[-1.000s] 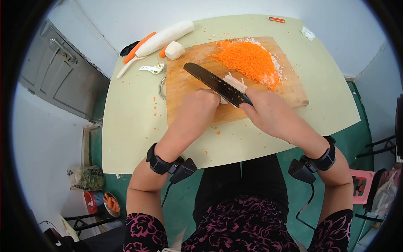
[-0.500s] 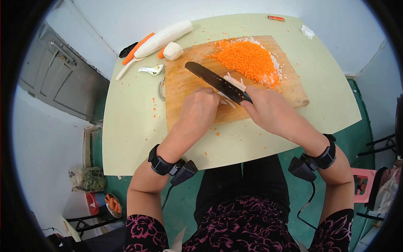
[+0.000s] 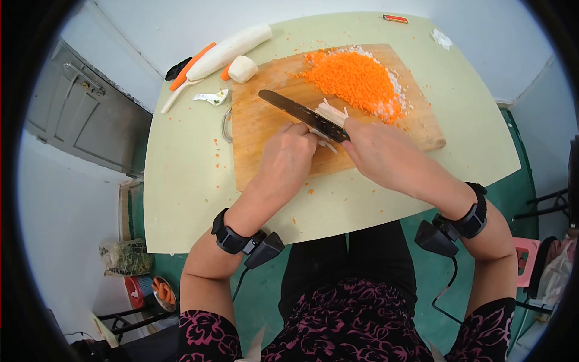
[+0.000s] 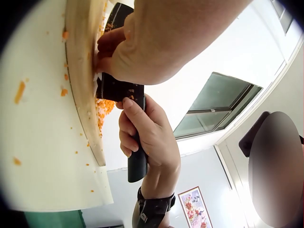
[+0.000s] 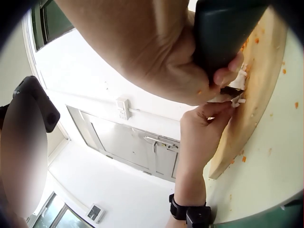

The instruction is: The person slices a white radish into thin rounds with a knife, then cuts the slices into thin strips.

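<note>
My right hand (image 3: 386, 148) grips the handle of a dark-bladed knife (image 3: 295, 108), fingers wrapped round it; the dark handle (image 5: 223, 35) shows large in the right wrist view. The blade lies slantwise over the wooden board (image 3: 253, 157). Against its near side, my left hand (image 3: 286, 155) has curled fingers pinching pale radish pieces, mostly hidden beneath them. Thin white strips (image 3: 327, 145) lie between the hands. Beyond the blade rests a small stack of white strips (image 3: 332, 113). Chopped orange carrot (image 3: 353, 78) with white bits is heaped at the board's far right.
Back left on the table (image 3: 187, 211) are a peeled white radish (image 3: 232, 51), a carrot (image 3: 192, 67), a radish chunk (image 3: 243, 69) and a white spoon (image 3: 211, 98). A red lighter (image 3: 395, 19) and crumpled tissue (image 3: 441, 39) lie at the far right.
The knife and right hand have shifted slightly left and the blade looks narrower. More white strips show between the hands than a second ago. The table sits a little higher in view.
</note>
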`<state>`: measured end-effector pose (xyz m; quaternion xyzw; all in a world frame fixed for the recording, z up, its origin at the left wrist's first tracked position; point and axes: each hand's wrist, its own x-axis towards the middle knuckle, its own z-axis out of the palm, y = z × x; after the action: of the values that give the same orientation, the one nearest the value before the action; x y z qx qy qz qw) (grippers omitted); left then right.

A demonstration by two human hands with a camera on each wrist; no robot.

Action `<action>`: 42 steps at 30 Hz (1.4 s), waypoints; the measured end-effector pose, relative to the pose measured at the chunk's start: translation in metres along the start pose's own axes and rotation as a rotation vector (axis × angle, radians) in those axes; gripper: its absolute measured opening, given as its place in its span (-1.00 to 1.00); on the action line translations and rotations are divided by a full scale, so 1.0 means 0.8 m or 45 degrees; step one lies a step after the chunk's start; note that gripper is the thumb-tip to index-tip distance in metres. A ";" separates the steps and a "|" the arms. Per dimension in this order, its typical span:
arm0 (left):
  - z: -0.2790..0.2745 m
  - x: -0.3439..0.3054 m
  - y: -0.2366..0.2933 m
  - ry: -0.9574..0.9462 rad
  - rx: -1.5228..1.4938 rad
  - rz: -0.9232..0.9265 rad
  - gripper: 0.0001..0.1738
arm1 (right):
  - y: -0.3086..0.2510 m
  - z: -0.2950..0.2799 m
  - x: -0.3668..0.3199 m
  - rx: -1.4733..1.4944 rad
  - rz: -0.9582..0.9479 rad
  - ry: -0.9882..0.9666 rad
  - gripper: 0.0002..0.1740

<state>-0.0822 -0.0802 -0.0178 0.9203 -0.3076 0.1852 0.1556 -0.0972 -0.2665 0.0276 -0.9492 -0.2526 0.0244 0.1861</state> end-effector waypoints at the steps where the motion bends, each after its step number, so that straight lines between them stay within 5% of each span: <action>1: 0.001 -0.001 0.000 0.001 0.015 0.005 -0.91 | -0.002 0.001 0.002 -0.004 0.017 -0.026 -0.85; 8: 0.000 -0.001 0.001 0.000 -0.016 0.030 -0.90 | -0.006 0.016 0.012 -0.041 -0.112 0.079 -0.80; 12: 0.002 -0.005 0.000 0.062 -0.063 -0.013 -0.93 | -0.003 0.005 0.028 0.106 0.120 -0.121 -0.75; 14: 0.009 -0.008 -0.003 0.152 -0.208 -0.128 -0.93 | -0.014 -0.033 0.027 0.437 0.418 -0.357 -0.74; 18: 0.017 -0.016 0.001 0.220 -0.456 -0.488 -0.93 | -0.001 -0.015 0.004 0.432 0.244 -0.070 -0.72; 20: 0.022 -0.019 -0.002 0.304 -0.344 -0.327 -0.93 | 0.011 0.001 -0.005 0.300 -0.025 0.167 -0.73; 36: 0.029 -0.023 0.004 0.437 -0.110 -0.020 -0.87 | -0.008 0.010 -0.016 0.070 -0.006 0.127 -0.78; 42: 0.032 -0.025 0.004 0.451 -0.157 -0.070 -0.86 | -0.003 0.005 -0.012 0.019 0.007 0.076 -0.79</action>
<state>-0.0929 -0.0830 -0.0481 0.8701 -0.2608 0.3209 0.2684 -0.1075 -0.2678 0.0242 -0.9488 -0.2441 -0.0014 0.2007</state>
